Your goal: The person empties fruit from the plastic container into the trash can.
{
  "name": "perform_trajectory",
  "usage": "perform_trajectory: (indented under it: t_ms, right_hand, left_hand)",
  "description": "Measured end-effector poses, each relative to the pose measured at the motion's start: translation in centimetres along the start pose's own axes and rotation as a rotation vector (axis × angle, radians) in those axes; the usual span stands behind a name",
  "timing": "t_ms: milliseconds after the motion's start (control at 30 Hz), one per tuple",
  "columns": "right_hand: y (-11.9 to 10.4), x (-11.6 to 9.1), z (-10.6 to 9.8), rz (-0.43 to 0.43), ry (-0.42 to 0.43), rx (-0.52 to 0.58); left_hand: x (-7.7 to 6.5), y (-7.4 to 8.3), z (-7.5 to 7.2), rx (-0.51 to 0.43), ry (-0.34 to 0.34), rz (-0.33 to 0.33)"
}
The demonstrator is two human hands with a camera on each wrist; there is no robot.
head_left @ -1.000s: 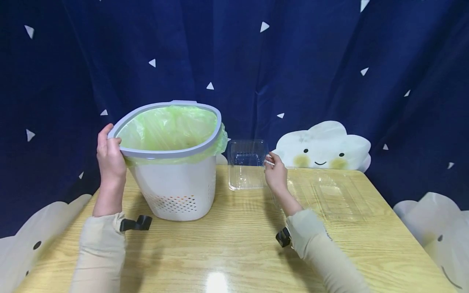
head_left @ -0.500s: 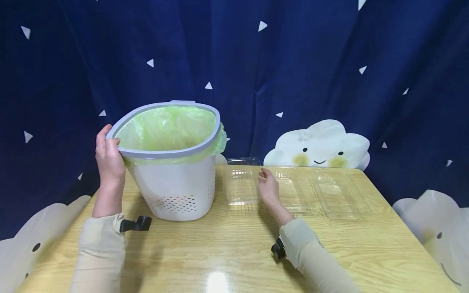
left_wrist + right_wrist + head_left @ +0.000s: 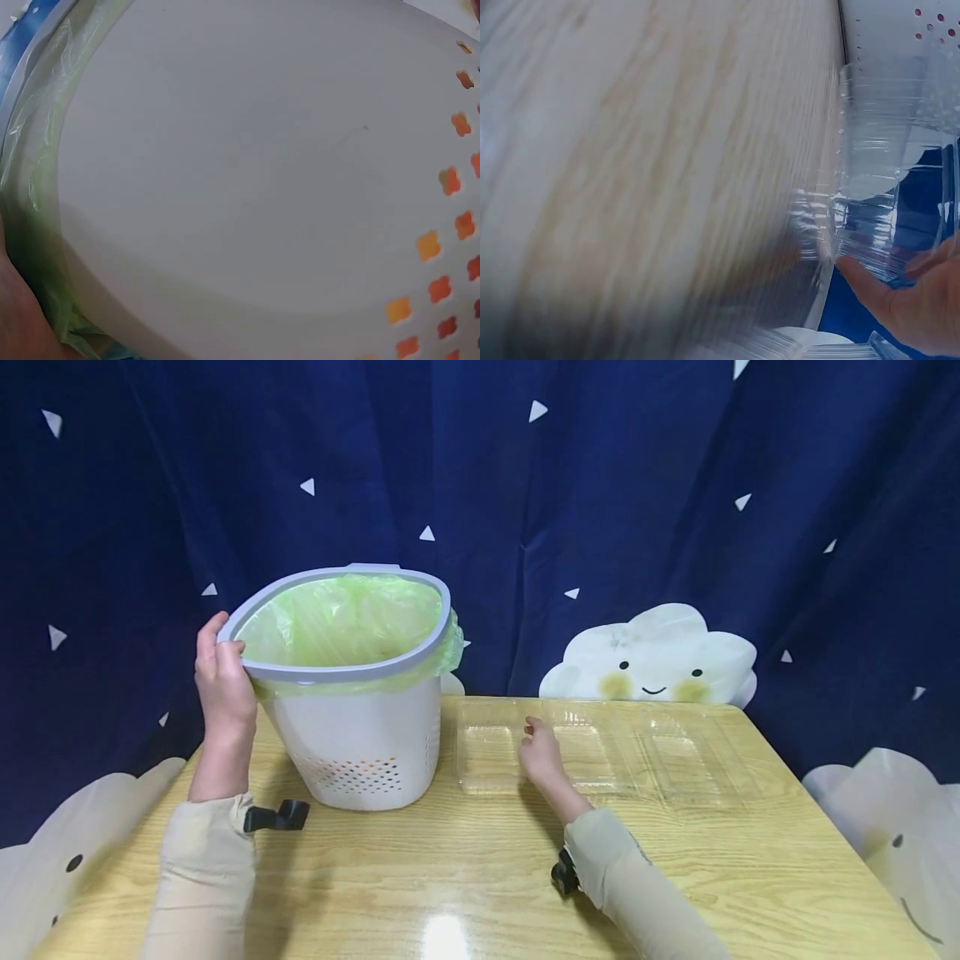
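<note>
A white trash can point(image 3: 352, 735) with a grey rim stands at the left of the table, lined with a green plastic bag point(image 3: 337, 618). My left hand point(image 3: 227, 693) grips its rim at the left side; the left wrist view is mostly filled by the can's pale wall point(image 3: 225, 150). Just right of the can is a clear plastic container point(image 3: 486, 760), low over or on the tabletop. My right hand point(image 3: 542, 756) pinches that container's right edge. In the right wrist view the thumb is against the clear plastic point(image 3: 870, 187), and the other fingers are partly hidden.
Further right on the wooden table point(image 3: 450, 868) lie a second clear container point(image 3: 585, 750) and a third one point(image 3: 678, 760). Behind the table hangs a dark blue curtain point(image 3: 465, 460) with white triangles. A cloud-shaped cushion or print point(image 3: 652, 652) shows at the back edge.
The clear container in my right hand has gone from tilted up to nearly flat, coming down toward the table. My right hand moved left and lower with it. The left hand stays on the rim.
</note>
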State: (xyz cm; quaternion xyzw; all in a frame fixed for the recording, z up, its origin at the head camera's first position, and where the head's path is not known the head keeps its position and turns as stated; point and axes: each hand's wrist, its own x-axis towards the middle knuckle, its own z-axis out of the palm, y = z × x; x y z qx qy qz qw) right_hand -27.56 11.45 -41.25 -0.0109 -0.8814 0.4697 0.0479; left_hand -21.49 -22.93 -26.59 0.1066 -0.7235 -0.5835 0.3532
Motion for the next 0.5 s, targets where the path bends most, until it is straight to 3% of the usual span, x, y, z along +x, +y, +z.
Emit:
perform_trajectory:
  t_ms: [167,300,400,500]
  right_hand:
    - [-0.3,0.1,0.0,-0.001,-0.026,-0.051]
    - [-0.9,0.1,-0.6,-0.036,-0.021,-0.081]
    - [-1.5,0.2,-1.5,-0.071,-0.007,-0.108]
    - [-2.1,0.3,-2.7,-0.089,-0.003,-0.103]
  left_hand:
    - [0.0,0.3,-0.2,0.048,-0.008,-0.026]
    - [0.1,0.7,-0.6,0.135,0.023,-0.029]
    - [0.1,1.1,-0.7,0.198,0.067,0.017]
    - [-0.2,1.9,-0.5,0.278,0.081,0.135]
